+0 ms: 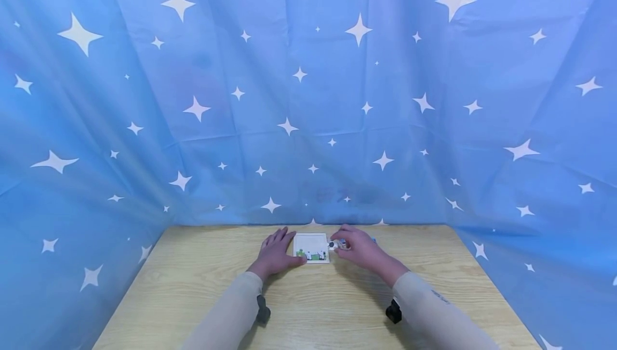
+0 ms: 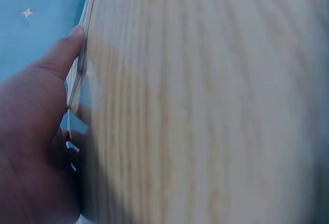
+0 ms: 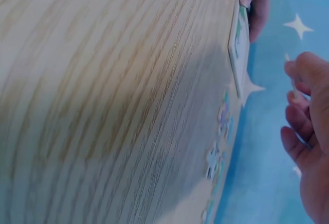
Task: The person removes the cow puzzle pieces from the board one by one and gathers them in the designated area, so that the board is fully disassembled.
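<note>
While the straight-fingered left hand braced a flat white square board on the pale wooden worktop, seemingly against sliding, the right hand pinched a small black-and-white piece beside it.

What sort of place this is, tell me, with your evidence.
Probably a makeshift recording booth: a blue fabric curtain with white stars surrounds a light wood-grain table, and small black devices sit at both beige sleeves.
</note>
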